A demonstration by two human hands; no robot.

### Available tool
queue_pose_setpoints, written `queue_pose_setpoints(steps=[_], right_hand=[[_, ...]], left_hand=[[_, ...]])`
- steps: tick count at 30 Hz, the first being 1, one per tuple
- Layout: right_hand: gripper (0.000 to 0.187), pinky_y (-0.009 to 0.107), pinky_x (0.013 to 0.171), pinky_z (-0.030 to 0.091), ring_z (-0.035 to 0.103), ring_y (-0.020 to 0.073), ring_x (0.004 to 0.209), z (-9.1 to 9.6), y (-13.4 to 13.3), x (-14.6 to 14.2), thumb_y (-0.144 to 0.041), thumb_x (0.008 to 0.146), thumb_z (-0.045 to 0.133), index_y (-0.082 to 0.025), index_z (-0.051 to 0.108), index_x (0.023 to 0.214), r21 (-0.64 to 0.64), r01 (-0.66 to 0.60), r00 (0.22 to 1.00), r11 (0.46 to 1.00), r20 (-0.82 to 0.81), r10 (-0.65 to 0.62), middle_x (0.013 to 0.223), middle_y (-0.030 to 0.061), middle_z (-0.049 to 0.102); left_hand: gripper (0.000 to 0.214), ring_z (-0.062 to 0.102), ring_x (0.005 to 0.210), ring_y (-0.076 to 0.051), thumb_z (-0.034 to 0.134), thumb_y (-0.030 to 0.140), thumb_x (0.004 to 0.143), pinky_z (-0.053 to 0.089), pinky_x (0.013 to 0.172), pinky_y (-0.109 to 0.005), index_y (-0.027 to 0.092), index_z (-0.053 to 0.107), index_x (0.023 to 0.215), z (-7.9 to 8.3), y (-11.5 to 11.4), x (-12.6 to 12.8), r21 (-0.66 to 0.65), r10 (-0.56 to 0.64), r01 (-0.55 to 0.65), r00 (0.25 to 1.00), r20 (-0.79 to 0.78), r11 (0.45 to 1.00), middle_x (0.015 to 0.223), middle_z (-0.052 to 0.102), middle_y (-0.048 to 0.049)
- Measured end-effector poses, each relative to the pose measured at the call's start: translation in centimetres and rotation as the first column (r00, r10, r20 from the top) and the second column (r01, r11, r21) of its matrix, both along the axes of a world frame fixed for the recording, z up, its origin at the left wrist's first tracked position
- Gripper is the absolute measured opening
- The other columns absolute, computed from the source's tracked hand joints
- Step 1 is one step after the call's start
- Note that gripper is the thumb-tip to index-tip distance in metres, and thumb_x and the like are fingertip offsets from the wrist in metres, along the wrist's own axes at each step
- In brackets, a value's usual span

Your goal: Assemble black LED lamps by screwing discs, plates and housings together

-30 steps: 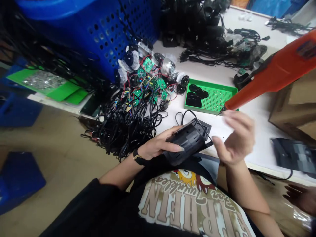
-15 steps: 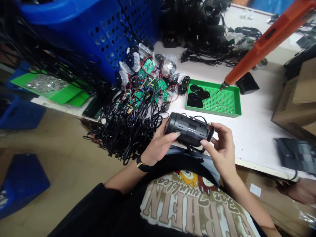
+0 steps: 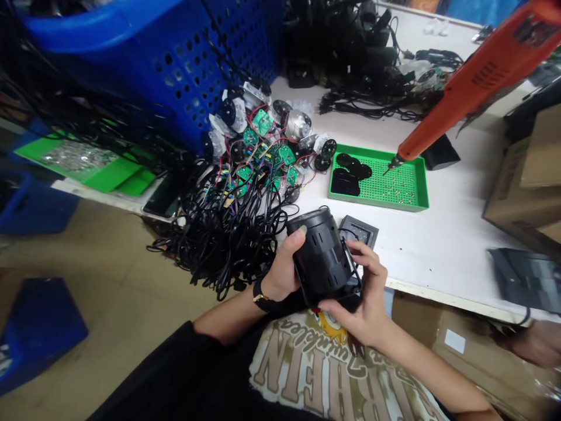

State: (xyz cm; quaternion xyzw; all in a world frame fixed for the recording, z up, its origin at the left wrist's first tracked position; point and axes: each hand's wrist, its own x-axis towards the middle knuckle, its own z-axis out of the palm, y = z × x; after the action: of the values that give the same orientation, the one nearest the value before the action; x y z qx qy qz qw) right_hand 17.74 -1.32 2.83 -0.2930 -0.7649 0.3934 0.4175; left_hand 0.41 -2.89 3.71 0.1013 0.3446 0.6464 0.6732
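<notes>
In the head view a black cylindrical housing (image 3: pixel 322 257) with slotted sides is between my hands, at the table's front edge. Its round end tilts upward. My left hand (image 3: pixel 283 269) is closed around its left side, thumb on the slotted wall. With fingers on its right side and thumb near the lower end, my right hand (image 3: pixel 368 292) grips it too. Just behind it lies a dark grey square part (image 3: pixel 359 231) with a recessed face. Beyond that, a shallow green tray (image 3: pixel 377 202) holds black discs (image 3: pixel 353 166) and small screws.
An orange electric screwdriver (image 3: pixel 464 93) hangs over the tray. Left are tangled black cables (image 3: pixel 232 245), green circuit boards (image 3: pixel 263 123) and a blue basket (image 3: pixel 184 76). Cardboard boxes (image 3: pixel 526 175) stand right. Another person's hand (image 3: pixel 537 342) is near a blurred black housing (image 3: pixel 526 278).
The housing has turned from lying sideways to round end up, and sits lower. My right hand has moved left and down with it. The grey square part now shows on the table.
</notes>
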Motion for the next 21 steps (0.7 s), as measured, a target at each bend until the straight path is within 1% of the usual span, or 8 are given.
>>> queue_pose_setpoints(steps=[3, 9, 12, 14, 16, 17, 19, 21], right_hand=[[0.078, 0.068, 0.117, 0.045, 0.045, 0.0370, 0.147, -0.2, -0.3, 0.0, -0.044, 0.088, 0.077, -0.031, 0.034, 0.152, 0.000, -0.017, 0.999, 1.000, 0.037, 0.017, 0.151, 0.0169, 0.044], [0.081, 0.068, 0.123, 0.040, 0.037, 0.0370, 0.152, -0.6, -0.3, 0.2, -0.044, 0.094, 0.070, -0.033, 0.027, 0.162, -0.024, -0.046, 0.990, 0.999, 0.132, 0.049, 0.159, 0.0153, 0.037], [0.084, 0.069, 0.124, 0.039, 0.035, 0.0367, 0.154, -0.6, -0.4, 0.4, -0.046, 0.096, 0.067, -0.035, 0.021, 0.165, -0.041, -0.054, 0.981, 0.998, 0.182, 0.060, 0.161, 0.0149, 0.034], [0.089, 0.068, 0.123, 0.041, 0.036, 0.0366, 0.153, -0.1, -0.1, 0.6, -0.051, 0.094, 0.070, -0.037, 0.020, 0.166, -0.047, -0.037, 0.977, 0.998, 0.207, 0.046, 0.159, 0.0149, 0.035], [0.092, 0.067, 0.123, 0.041, 0.037, 0.0369, 0.152, 1.0, 0.5, 0.9, -0.056, 0.088, 0.076, -0.037, 0.026, 0.164, -0.026, -0.014, 0.975, 1.000, 0.221, 0.019, 0.158, 0.0143, 0.036], [0.091, 0.066, 0.124, 0.040, 0.038, 0.0369, 0.152, 1.7, 1.0, 1.0, -0.058, 0.087, 0.077, -0.038, 0.031, 0.162, -0.010, -0.010, 0.975, 1.000, 0.221, 0.012, 0.158, 0.0138, 0.037], [0.081, 0.064, 0.126, 0.037, 0.039, 0.0357, 0.152, 3.0, 2.2, 1.1, -0.058, 0.087, 0.077, -0.037, 0.041, 0.157, 0.005, -0.029, 0.975, 1.000, 0.220, 0.027, 0.159, 0.0126, 0.041], [0.068, 0.061, 0.125, 0.039, 0.046, 0.0327, 0.149, 3.8, 3.6, 0.9, -0.054, 0.093, 0.073, -0.036, 0.047, 0.152, -0.055, -0.063, 0.970, 0.996, 0.233, 0.075, 0.156, 0.0112, 0.049]], left_hand=[[0.064, 0.077, 0.098, -0.028, 0.082, 0.066, 0.074, 0.062, 0.084, -0.037, 0.018, 0.074, 0.115, 0.2, -0.1, 0.1, 0.004, -0.025, 0.024, 0.999, 0.033, 1.000, 0.108, 0.081, -0.0079], [0.066, 0.075, 0.111, -0.032, 0.081, 0.070, 0.076, 0.062, 0.093, -0.043, 0.020, 0.071, 0.118, -0.1, 0.4, -0.1, -0.090, 0.003, 0.000, 1.000, 0.031, 0.996, 0.105, 0.081, -0.0067], [0.065, 0.073, 0.116, -0.034, 0.079, 0.069, 0.079, 0.061, 0.096, -0.045, 0.019, 0.071, 0.119, -0.2, 0.6, -0.4, -0.089, -0.024, 0.027, 0.999, 0.040, 0.996, 0.106, 0.080, -0.0086], [0.064, 0.072, 0.118, -0.033, 0.081, 0.067, 0.079, 0.060, 0.097, -0.045, 0.020, 0.069, 0.120, -0.3, 0.5, -0.4, -0.065, -0.026, 0.028, 0.999, 0.021, 0.997, 0.110, 0.079, -0.0087], [0.064, 0.071, 0.118, -0.032, 0.084, 0.064, 0.078, 0.060, 0.097, -0.043, 0.024, 0.066, 0.125, -0.3, 0.3, -0.3, -0.042, -0.014, 0.013, 1.000, -0.023, 0.999, 0.117, 0.077, -0.0074], [0.065, 0.070, 0.119, -0.031, 0.085, 0.063, 0.078, 0.059, 0.096, -0.043, 0.026, 0.064, 0.127, -0.3, 0.1, -0.1, -0.036, -0.010, 0.008, 0.999, -0.051, 0.999, 0.120, 0.076, -0.0066], [0.066, 0.070, 0.120, -0.030, 0.085, 0.064, 0.079, 0.059, 0.097, -0.042, 0.028, 0.061, 0.130, -0.4, -0.3, 0.4, -0.039, -0.024, 0.021, 0.995, -0.093, 0.999, 0.123, 0.074, -0.0060], [0.066, 0.069, 0.121, -0.030, 0.083, 0.065, 0.080, 0.058, 0.098, -0.042, 0.027, 0.061, 0.129, -0.4, -0.7, 1.0, -0.049, -0.050, 0.045, 0.994, -0.097, 0.998, 0.126, 0.073, -0.0060]])
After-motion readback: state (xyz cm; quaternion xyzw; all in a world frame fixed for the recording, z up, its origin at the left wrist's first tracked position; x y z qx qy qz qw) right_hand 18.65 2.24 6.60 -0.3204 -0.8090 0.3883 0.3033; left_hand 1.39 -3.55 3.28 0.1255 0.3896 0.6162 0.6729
